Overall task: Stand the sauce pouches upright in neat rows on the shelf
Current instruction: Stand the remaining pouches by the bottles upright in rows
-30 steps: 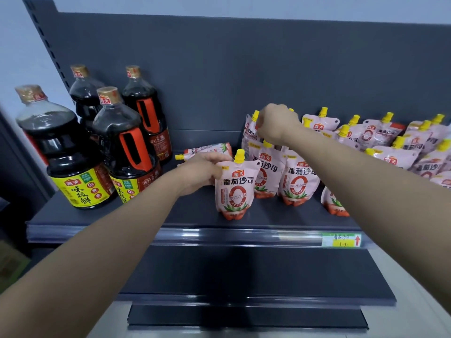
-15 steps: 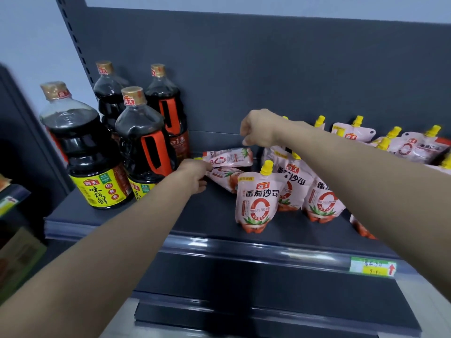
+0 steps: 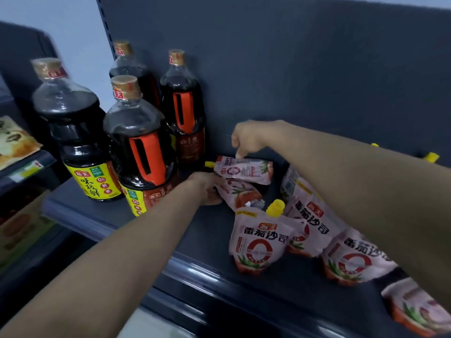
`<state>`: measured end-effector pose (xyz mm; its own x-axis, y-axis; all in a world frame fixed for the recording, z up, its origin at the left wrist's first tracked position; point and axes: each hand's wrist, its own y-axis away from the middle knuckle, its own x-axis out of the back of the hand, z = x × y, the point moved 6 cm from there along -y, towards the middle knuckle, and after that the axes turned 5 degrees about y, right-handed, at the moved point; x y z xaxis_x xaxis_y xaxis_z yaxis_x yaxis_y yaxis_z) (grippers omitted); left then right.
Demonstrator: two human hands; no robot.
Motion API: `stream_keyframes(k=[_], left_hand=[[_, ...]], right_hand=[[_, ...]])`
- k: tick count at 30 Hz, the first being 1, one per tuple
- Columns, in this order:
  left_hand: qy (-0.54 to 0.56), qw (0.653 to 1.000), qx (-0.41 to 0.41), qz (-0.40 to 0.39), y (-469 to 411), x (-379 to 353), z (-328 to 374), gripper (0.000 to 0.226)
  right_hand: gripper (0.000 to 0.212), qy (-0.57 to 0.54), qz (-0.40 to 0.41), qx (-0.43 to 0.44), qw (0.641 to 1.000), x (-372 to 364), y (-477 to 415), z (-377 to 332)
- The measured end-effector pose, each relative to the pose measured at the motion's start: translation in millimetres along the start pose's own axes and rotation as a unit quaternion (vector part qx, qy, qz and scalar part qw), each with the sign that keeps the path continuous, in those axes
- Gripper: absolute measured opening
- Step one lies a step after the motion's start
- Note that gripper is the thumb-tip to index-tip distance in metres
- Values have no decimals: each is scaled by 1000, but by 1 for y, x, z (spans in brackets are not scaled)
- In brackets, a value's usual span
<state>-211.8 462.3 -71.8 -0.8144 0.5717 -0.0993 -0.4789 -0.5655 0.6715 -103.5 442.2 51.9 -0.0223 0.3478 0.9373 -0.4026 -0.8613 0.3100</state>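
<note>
**Kid:** What are your hands doing?

**Me:** My left hand [image 3: 207, 189] is down on the shelf [image 3: 117, 213], right by the bottles [image 3: 139, 147]. A second ago it was beside the front pouch [image 3: 258, 242]. Now it has let that one be and slid back to a flat pouch [image 3: 240, 195]. My fingers are bent around its edge and touch it. I can't tell if they have a real hold yet, because my hand hides them.

**Kid:** And the other hand?

**Me:** My right hand [image 3: 249, 140] has moved left too. It was up on the tops of the back pouches. Now it hangs over the top flat pouch [image 3: 244, 169], the one that lies on the other. My fingers are curled in, and one fingertip pokes down onto it. It is not pinching it.

**Kid:** So what is done?

**Me:** The front pouch stands up by itself near the shelf edge, with more standing to its right (some are blurry). So I think that bit is fine.

**Kid:** What is left?

**Me:** These two flat ones at the back. Their yellow caps point sideways at the bottles. I think they need lifting and standing up in a row next.
</note>
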Motion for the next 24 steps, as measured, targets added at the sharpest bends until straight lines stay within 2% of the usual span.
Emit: stream_keyframes(k=[1, 5, 7, 11, 15, 24], left_hand=[[11, 1000, 2, 2, -3, -2, 0, 26], [58, 998, 7, -7, -14, -9, 1, 37], [54, 998, 2, 17, -20, -5, 1, 37], [69, 997, 15, 34, -30, 4, 0, 14], [-6, 999, 28, 29, -36, 9, -1, 28], [-9, 999, 28, 38, -52, 12, -1, 19]], right_hand=[[41, 16, -3, 15, 1000, 0, -6, -2], [54, 63, -62, 59, 994, -14, -36, -13], [54, 86, -73, 85, 990, -20, -54, -18], [56, 133, -88, 131, 978, -37, -78, -33], [56, 158, -101, 145, 971, -52, -99, -43], [43, 123, -106, 165, 973, -57, -116, -53]])
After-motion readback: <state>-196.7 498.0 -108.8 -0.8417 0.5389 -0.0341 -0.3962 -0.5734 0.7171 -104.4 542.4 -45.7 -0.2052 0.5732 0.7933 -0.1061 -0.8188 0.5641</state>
